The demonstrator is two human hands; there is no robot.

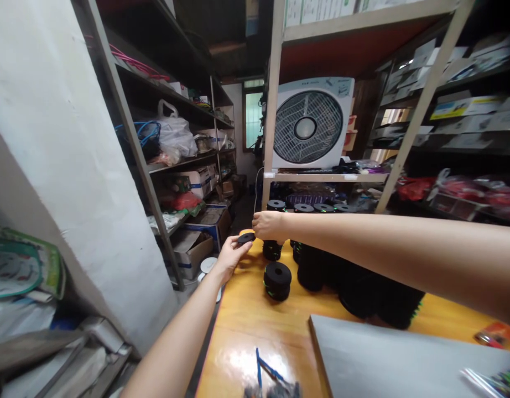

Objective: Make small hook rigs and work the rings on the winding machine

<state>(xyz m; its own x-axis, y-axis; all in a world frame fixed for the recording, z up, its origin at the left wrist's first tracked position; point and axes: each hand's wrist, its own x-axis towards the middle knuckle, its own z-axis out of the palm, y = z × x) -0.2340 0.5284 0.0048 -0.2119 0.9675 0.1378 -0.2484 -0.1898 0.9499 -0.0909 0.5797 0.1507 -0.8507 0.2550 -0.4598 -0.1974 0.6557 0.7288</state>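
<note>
My left hand (230, 255) reaches out over the far left corner of the yellow table (255, 315) and pinches a flat black disc (246, 238) at its fingertips. Just to the right, my right hand (268, 225) is curled shut; it touches the same disc and hovers over a short stack of black spools (272, 250). What its fingers hold is hidden. A lone black spool with a green edge (277, 281) stands on the table in front of both hands. Tall stacks of black spools (342, 276) fill the table under my right forearm.
A grey board (396, 359) lies on the table near me, with blue-handled pliers (265, 373) at the front edge. A white box fan (310, 122) stands on a shelf behind the spools. Metal shelving lines both sides. Cardboard boxes (192, 251) sit on the floor left.
</note>
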